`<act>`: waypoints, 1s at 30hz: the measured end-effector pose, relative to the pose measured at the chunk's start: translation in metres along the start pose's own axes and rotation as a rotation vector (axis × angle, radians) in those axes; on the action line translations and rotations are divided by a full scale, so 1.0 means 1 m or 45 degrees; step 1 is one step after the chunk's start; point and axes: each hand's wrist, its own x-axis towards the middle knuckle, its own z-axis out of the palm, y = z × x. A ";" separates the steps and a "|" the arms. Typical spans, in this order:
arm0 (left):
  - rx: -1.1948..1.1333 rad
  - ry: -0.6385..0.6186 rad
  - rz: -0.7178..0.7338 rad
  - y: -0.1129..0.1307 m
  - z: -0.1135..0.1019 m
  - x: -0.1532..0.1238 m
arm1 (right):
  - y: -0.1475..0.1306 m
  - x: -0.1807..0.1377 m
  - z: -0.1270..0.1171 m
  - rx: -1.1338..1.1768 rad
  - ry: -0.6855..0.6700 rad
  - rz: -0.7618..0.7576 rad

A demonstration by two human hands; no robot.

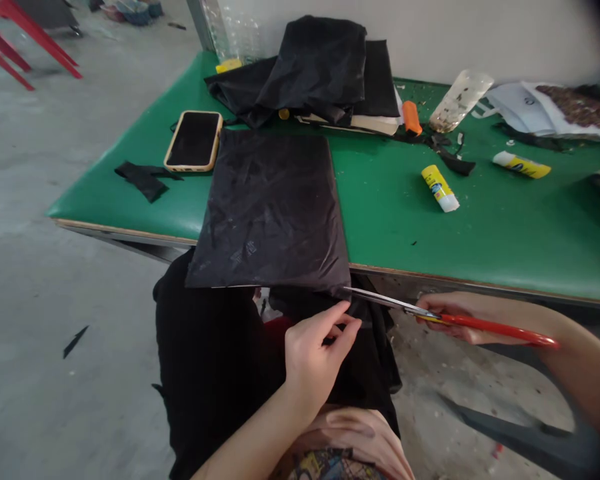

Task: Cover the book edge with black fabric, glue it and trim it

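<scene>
A flat rectangle covered in wrinkled black plastic lies on the green bench, its near edge jutting past the bench's front. At its near right corner my left hand is closed in a pinch on the loose black sheeting below the edge. My right hand grips a pair of scissors with red handles. The scissors point left, and their blade tips touch the black plastic at that same corner, just above my left fingertips. Whether the blades are parted is hard to see.
On the green bench lie a phone, black scraps, two glue sticks, an orange object and a tilted clear container. Folded black sheets are piled at the back. A red chair stands far left.
</scene>
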 end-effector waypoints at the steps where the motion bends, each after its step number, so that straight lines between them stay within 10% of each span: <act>1: 0.067 0.009 0.074 -0.001 0.000 0.001 | -0.001 0.002 -0.002 0.045 -0.082 0.003; 9: 0.428 0.131 0.469 -0.002 -0.002 0.012 | -0.009 0.017 -0.010 0.257 -0.225 0.007; 30: 0.487 0.176 0.560 -0.006 -0.002 0.015 | -0.019 0.037 -0.002 0.286 -0.207 -0.023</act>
